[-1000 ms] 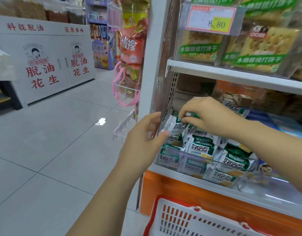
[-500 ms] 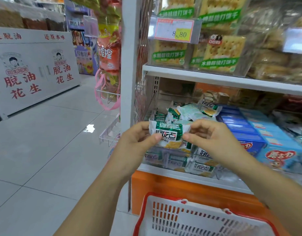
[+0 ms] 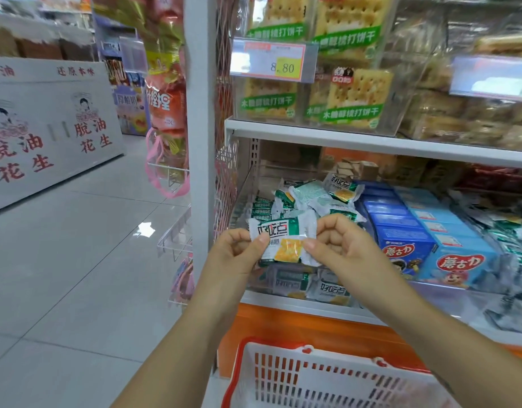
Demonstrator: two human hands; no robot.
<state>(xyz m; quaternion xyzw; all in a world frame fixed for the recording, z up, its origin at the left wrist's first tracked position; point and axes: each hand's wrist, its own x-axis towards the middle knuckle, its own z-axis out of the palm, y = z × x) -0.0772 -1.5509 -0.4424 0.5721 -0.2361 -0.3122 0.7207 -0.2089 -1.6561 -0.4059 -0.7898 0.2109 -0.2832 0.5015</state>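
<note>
**Both hands pinch one snack packet above the basket**

Nearest the camera stands a white slotted plastic shopping basket with a red rim point(image 3: 327, 378), and every place below is given from it. Straight above the basket, the left hand point(image 3: 239, 248) and the right hand point(image 3: 342, 242) hold between them one small white-and-green foil snack packet point(image 3: 283, 237) printed with a yellow biscuit. The left hand pinches the packet's left end between thumb and curled forefinger. The right hand pinches the right end the same way, its other fingers folded towards the palm. The packet faces the camera, slightly tilted, in the air in front of the shelving.

Just behind the basket, an orange base panel point(image 3: 298, 328) runs along the foot of the shelving. Above the basket, behind the held packet, a clear plastic bin point(image 3: 298, 285) holds a loose heap of packets of the same kind. Up and to the right of the basket, dark and light blue cardboard boxes point(image 3: 406, 248) with red lettering stand in rows just beside that bin.

Higher above the basket, a white metal shelf board point(image 3: 371, 142) carries clear packs of square crackers point(image 3: 356, 95) with green bands. A price tag point(image 3: 273, 58) in front of them reads 8.80. Up and to the left of the basket rises a white upright post point(image 3: 199, 142), with orange snack bags point(image 3: 165, 104) hanging just beyond it. Far to the left of the basket, across a grey tiled floor point(image 3: 77, 260), stands a white cabinet point(image 3: 47, 128) with red characters.
</note>
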